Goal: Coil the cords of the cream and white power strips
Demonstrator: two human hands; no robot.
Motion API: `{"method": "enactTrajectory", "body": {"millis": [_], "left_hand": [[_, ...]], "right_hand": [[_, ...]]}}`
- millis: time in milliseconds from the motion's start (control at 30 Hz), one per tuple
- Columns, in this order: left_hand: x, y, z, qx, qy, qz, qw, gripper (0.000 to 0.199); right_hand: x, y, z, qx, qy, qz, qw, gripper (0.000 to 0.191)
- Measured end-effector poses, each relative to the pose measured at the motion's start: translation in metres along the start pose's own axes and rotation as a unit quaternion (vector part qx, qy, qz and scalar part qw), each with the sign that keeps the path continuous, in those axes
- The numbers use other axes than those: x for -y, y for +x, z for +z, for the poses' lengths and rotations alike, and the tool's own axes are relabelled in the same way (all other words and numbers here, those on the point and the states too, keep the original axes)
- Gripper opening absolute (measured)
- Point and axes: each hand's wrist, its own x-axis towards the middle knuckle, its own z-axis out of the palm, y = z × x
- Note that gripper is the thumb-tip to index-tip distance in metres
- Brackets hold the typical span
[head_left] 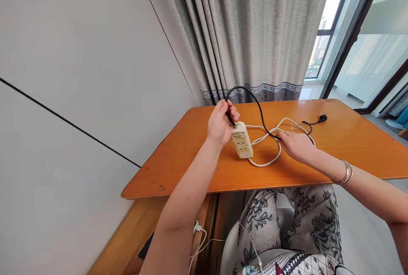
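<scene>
A black cable (262,113) arches up between my two hands. My left hand (219,123) is closed around it beside the far end of a white power strip (242,142), which has several sockets. Whether the hand also touches the strip is hard to tell. My right hand (296,145) grips the same cable lower down, close to the tabletop, with its fingers partly hidden. The strip's white cord (266,165) loops on the table between the hands. Beyond my right hand lies a black plug (323,118), prongs showing, on a black cord.
The orange wooden table (178,156) meets a pale wall panel (79,62) on the left. Grey curtains (261,32) hang behind it, with a window at the right. Below the near edge are a white charger (197,227) and a dark phone-like object (145,247).
</scene>
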Motion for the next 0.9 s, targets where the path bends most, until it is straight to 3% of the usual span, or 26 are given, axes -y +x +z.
{"method": "enactTrajectory", "body": {"millis": [133, 267, 367, 667, 767, 900], "left_hand": [[0.019, 0.015, 0.008, 0.072, 0.031, 0.014, 0.997, 0.026], [0.028, 0.033, 0.011, 0.150, 0.036, 0.017, 0.988, 0.033], [0.031, 0.041, 0.016, 0.179, 0.026, 0.003, 0.984, 0.032], [0.029, 0.045, 0.028, 0.285, 0.048, -0.095, 0.953, 0.039], [0.025, 0.043, 0.026, 0.306, 0.029, -0.152, 0.939, 0.044], [0.017, 0.042, 0.021, 0.319, 0.000, -0.188, 0.929, 0.045]], "right_hand": [[0.006, 0.012, -0.023, -0.185, 0.034, -0.119, 0.975, 0.034], [0.007, 0.040, -0.039, -0.367, 0.124, -0.198, 0.901, 0.035], [0.008, 0.065, -0.048, -0.448, 0.216, -0.196, 0.845, 0.029], [-0.003, 0.115, -0.048, -0.556, 0.356, -0.081, 0.746, 0.021], [-0.010, 0.120, -0.041, -0.558, 0.375, -0.071, 0.737, 0.023], [-0.011, 0.123, -0.037, -0.537, 0.372, -0.097, 0.751, 0.026]]}}
